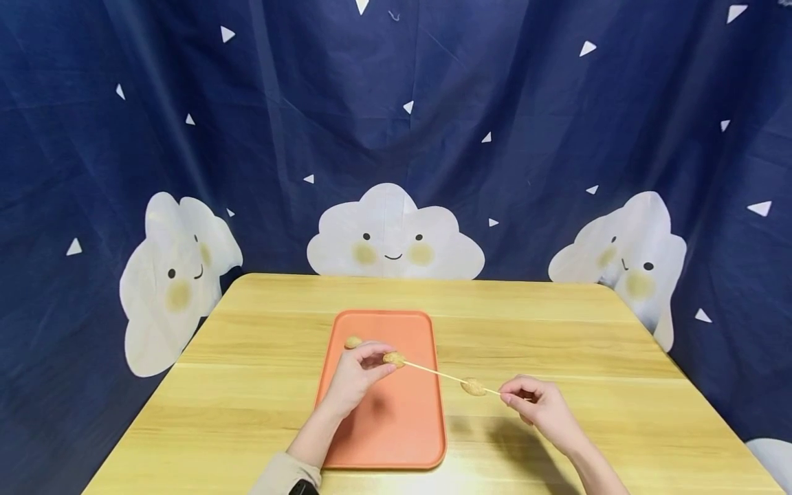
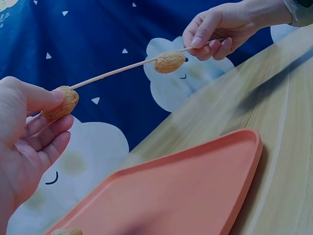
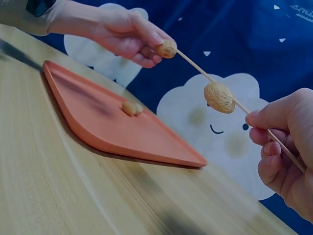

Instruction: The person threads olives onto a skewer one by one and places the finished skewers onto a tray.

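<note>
A thin wooden skewer (image 1: pixel 433 372) is held above the table between both hands. My right hand (image 1: pixel 544 409) pinches it near one end, and the stick's tail runs back into the palm in the right wrist view. Close to those fingers, a wrinkled golden-brown ball (image 3: pixel 219 98) is threaded on the stick. My left hand (image 1: pixel 355 379) pinches a second such ball (image 2: pixel 62 102) at the far end of the skewer, between thumb and fingers. How deep the tip goes into it is hidden. On the orange tray (image 1: pixel 405 430), similar golden-brown food (image 3: pixel 131 108) lies behind the left hand.
The tray lies flat on a light wooden table (image 1: pixel 532 330), below the left hand. Behind the table hangs a dark blue curtain (image 1: pixel 433 151) with white clouds and triangles. A dark watch (image 1: pixel 303 487) sits on the left wrist by a pale sleeve.
</note>
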### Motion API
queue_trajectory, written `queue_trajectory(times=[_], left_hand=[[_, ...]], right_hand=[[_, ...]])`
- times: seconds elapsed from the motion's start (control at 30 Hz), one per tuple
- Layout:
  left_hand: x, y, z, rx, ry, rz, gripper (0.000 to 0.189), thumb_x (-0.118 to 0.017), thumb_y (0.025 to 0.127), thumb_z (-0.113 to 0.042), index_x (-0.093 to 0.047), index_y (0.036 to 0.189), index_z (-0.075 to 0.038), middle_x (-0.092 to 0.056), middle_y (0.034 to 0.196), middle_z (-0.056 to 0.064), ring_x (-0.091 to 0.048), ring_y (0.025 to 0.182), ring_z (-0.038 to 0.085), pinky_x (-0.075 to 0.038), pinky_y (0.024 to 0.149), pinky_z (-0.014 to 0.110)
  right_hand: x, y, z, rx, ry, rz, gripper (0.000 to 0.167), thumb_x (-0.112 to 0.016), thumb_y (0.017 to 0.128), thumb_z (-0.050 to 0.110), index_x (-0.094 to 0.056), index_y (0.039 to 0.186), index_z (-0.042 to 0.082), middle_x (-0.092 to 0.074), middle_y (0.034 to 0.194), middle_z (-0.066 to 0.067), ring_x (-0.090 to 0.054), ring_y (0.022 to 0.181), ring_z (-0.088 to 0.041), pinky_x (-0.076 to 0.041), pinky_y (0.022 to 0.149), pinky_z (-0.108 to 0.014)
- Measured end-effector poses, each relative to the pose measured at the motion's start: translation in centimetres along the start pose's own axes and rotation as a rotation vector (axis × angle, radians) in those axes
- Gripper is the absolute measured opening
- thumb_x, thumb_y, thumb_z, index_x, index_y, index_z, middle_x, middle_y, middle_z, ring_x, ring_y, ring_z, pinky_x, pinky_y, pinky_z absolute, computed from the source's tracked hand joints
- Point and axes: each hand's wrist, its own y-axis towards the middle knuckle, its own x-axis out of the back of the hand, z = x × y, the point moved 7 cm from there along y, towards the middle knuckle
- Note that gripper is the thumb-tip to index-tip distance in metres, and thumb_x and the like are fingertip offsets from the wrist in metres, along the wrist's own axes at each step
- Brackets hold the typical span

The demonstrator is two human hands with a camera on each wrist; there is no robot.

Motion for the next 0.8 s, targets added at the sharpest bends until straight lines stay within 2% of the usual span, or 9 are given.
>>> queue_trajectory(times=[0.17, 0.37, 0.57, 0.8], left_hand=[[-0.23, 0.04, 0.09, 0.009, -0.036, 0.020, 0.030, -0.070, 0.076, 0.005, -0.062, 0.104, 0.013, -0.062, 0.100, 0.027, -0.062, 0.085, 0.013, -0.051, 0.076, 0.024], [-0.50, 0.03, 0.35, 0.030, -0.076, 0.037, 0.032, -0.070, 0.075, 0.007, -0.060, 0.104, 0.016, -0.060, 0.102, 0.028, -0.060, 0.081, 0.009, -0.051, 0.074, 0.023], [-0.56, -0.29, 0.20, 0.012, -0.118, 0.050, 0.034, -0.070, 0.075, 0.008, -0.058, 0.104, 0.020, -0.060, 0.100, 0.029, -0.061, 0.078, 0.008, -0.052, 0.071, 0.022], [-0.70, -0.29, 0.40, 0.020, -0.153, 0.044, 0.034, -0.069, 0.074, 0.011, -0.057, 0.104, 0.021, -0.062, 0.097, 0.023, -0.062, 0.078, 0.009, -0.053, 0.071, 0.023]], right_hand=[[0.01, -0.04, 0.01, -0.001, -0.007, 0.002, 0.005, -0.062, 0.086, 0.001, -0.066, 0.086, 0.005, -0.053, 0.069, 0.003, -0.039, 0.043, -0.011, -0.037, 0.038, -0.027], [-0.07, -0.10, -0.03, -0.003, 0.009, 0.019, 0.004, -0.062, 0.086, 0.002, -0.065, 0.087, 0.002, -0.053, 0.070, 0.001, -0.042, 0.045, -0.011, -0.040, 0.038, -0.028], [-0.50, -0.01, 0.13, 0.010, 0.042, 0.040, 0.004, -0.061, 0.086, 0.001, -0.065, 0.087, 0.002, -0.052, 0.069, -0.009, -0.047, 0.047, -0.010, -0.043, 0.039, -0.030], [-0.94, 0.36, 0.30, 0.015, 0.057, 0.056, 0.004, -0.060, 0.087, 0.000, -0.064, 0.086, 0.002, -0.052, 0.067, -0.004, -0.047, 0.047, -0.009, -0.043, 0.040, -0.030]])
